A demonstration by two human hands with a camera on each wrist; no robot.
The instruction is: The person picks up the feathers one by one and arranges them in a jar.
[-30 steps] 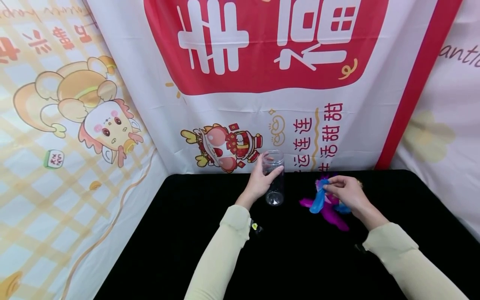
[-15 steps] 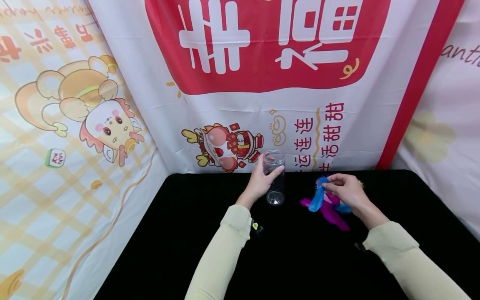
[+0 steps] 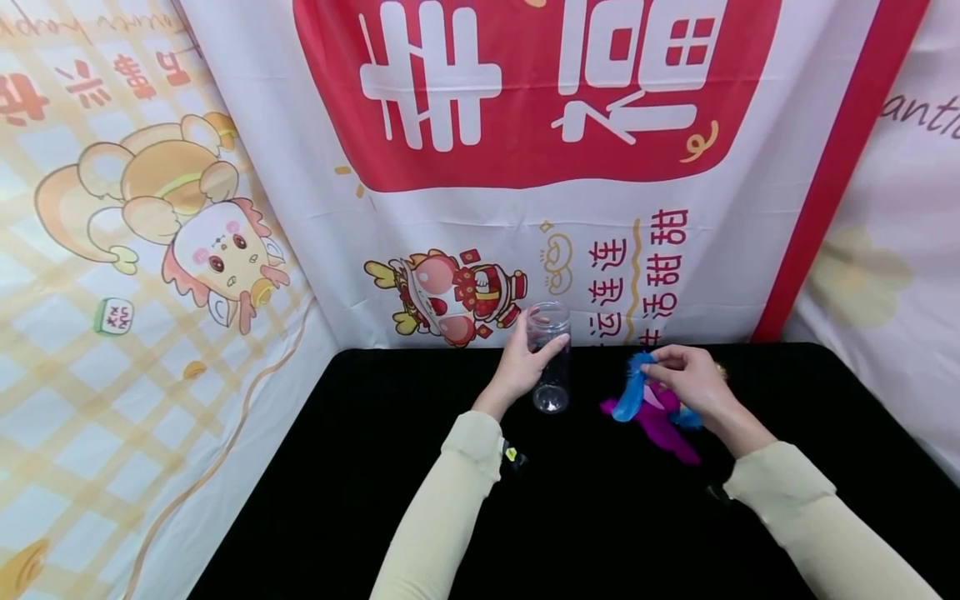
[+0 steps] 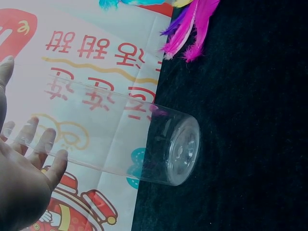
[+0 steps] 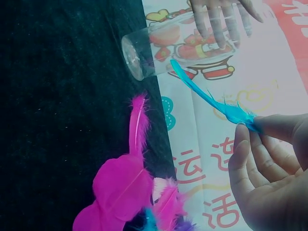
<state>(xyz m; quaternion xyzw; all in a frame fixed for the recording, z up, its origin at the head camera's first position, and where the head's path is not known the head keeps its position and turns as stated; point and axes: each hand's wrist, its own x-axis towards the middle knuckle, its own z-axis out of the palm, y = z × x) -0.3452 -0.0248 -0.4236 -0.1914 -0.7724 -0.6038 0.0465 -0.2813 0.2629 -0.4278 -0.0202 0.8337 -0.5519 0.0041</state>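
Note:
A clear, see-through jar [image 3: 551,383] stands upright near the back of the black table, with nothing visible inside. My left hand [image 3: 522,360] grips its upper part, fingers round the far side and thumb across the front. To the right, my right hand [image 3: 693,383] pinches a blue feather [image 5: 207,96] by its fluffy end between thumb and fingertips. The feather's vane hangs down toward the left in the head view. Below that hand lies a loose pile of feathers [image 5: 122,183], mostly magenta, with blue, purple and pale ones partly hidden by the hand.
The black cloth-covered table [image 3: 375,500] meets a white printed curtain [image 3: 465,208] right behind the jar. More printed cloth [image 3: 150,350] hangs at the left side, and another sheet [image 3: 885,292] at the right. A small dark wrist device [image 3: 513,456] sits at the left cuff.
My right hand has shifted slightly left and up with the blue feather, which has come away from the pile a little. The left hand and jar have stayed in place.

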